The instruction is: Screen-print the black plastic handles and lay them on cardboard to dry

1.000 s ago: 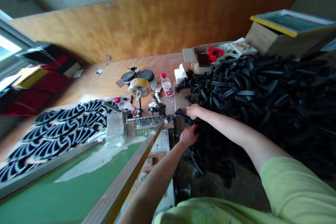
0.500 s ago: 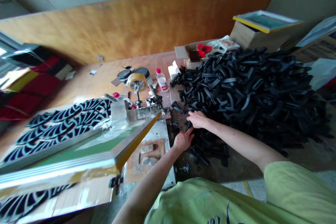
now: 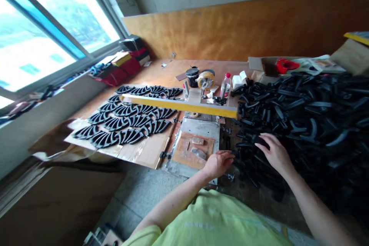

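My right hand [image 3: 274,153] is closed around a curved black plastic part [image 3: 263,142], partly hidden by its fingers, at the near left side of a large pile of similar black parts [image 3: 302,123]. My left hand [image 3: 218,164] hovers by the right edge of a metal plate [image 3: 208,127], fingers stretched toward the pile and apparently holding nothing. On that plate lies a brown base [image 3: 180,150] with a small block and a shaped, shiny piece on it. Above the plate's far end, a yellow-edged frame [image 3: 184,105] is seen nearly edge-on.
Rows of curved black parts [image 3: 127,136] lie on cardboard [image 3: 141,156] at left. Behind the frame stand a tape roll [image 3: 206,80], a black jar [image 3: 192,78] and a red-capped bottle [image 3: 226,85]. An open box [image 3: 269,67] with a red item sits behind the pile.
My view has swung left, bringing in the window. My hands, close together before, are now apart, the right one over the pile. The frame has tilted from showing its green mesh to nearly edge-on.
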`<state>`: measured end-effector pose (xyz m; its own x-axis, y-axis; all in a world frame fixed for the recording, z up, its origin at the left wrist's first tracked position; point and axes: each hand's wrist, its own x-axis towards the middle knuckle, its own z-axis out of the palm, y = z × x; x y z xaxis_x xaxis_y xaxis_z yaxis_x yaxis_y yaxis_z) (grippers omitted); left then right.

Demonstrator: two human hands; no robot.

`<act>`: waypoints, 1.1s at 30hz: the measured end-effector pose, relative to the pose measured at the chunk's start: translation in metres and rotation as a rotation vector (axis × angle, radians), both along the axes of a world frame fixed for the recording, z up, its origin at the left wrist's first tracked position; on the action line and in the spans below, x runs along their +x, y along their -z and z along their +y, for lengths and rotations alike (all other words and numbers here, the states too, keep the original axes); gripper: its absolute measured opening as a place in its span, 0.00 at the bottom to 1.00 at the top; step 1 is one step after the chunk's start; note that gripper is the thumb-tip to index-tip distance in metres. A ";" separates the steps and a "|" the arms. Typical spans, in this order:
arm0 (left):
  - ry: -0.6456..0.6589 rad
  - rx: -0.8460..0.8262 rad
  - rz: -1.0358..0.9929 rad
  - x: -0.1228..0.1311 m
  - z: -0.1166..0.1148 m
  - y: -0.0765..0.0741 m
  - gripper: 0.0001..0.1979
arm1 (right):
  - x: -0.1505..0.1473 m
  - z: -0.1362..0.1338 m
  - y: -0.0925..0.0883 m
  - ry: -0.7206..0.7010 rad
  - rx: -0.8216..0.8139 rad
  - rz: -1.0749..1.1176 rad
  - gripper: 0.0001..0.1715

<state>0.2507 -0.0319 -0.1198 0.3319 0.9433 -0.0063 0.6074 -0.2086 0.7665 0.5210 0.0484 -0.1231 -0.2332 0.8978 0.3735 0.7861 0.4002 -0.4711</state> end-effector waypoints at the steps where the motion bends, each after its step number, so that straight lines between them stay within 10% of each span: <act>1: -0.033 -0.016 -0.018 -0.011 -0.005 -0.003 0.14 | -0.007 -0.005 -0.004 -0.004 0.038 0.029 0.24; 14: -0.358 -0.274 -0.255 -0.233 -0.047 0.008 0.18 | -0.258 -0.045 -0.002 -0.023 -0.507 0.668 0.15; 19: -0.441 -0.342 -0.320 -0.287 -0.052 0.017 0.19 | -0.275 -0.047 0.015 -0.080 -0.440 0.391 0.10; 25: -0.512 -0.307 -0.345 -0.291 -0.049 0.015 0.18 | -0.262 -0.051 0.020 -0.152 -0.251 0.035 0.14; 29: -0.549 -0.175 -0.518 -0.281 -0.018 -0.017 0.22 | -0.274 -0.051 0.016 -0.243 -0.178 -0.086 0.18; 33: -0.592 0.070 -0.836 -0.267 0.039 -0.086 0.29 | -0.290 -0.056 0.021 -0.471 -0.179 -0.285 0.33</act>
<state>-0.0158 0.0069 -0.0336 -0.3138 0.9466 0.0742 -0.0950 -0.1090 0.9895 0.2306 -0.0077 -0.1440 -0.6924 0.7159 0.0893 0.6480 0.6716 -0.3593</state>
